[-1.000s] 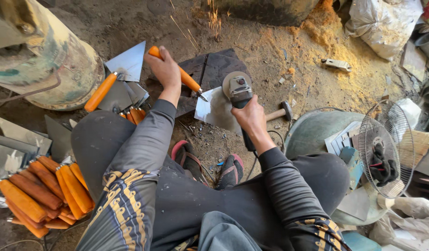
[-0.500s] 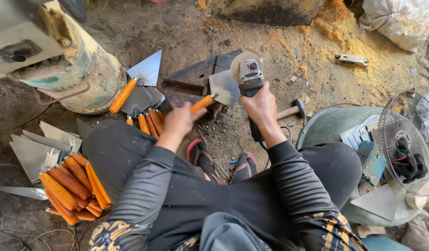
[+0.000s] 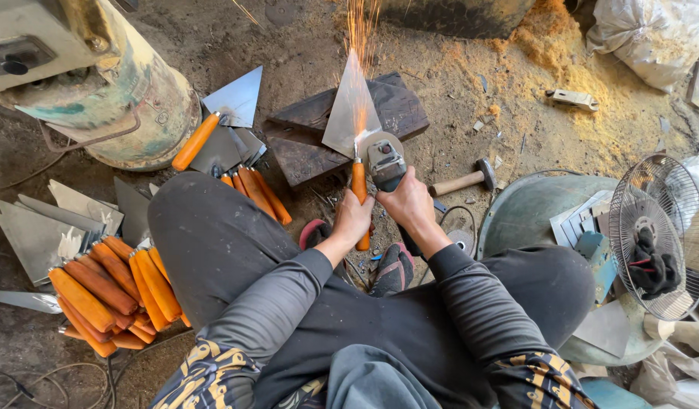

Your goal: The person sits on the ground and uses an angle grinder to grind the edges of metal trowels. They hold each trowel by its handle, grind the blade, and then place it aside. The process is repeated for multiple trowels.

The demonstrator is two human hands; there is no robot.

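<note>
My left hand [image 3: 355, 218] was curled shut, fingers wrapped tight, knuckles up. My right hand [image 3: 407, 203] sat just beside it, almost touching, also clenched. Both forearms reached forward between my raised knees, elbows bent, sleeves down to the wrists.

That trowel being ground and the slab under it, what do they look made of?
Trowel: the blade looks like bare sheet steel, grey with a dull sheen, throwing sparks at the angle grinder; the handle looks like orange-finished wood, though plastic is possible. Slab: probably dark, rough, weathered wood.

workshop | dirt floor [image 3: 213, 45], sawdust [image 3: 546, 38], stacked trowels [image 3: 107, 291] (orange-handled)
</note>
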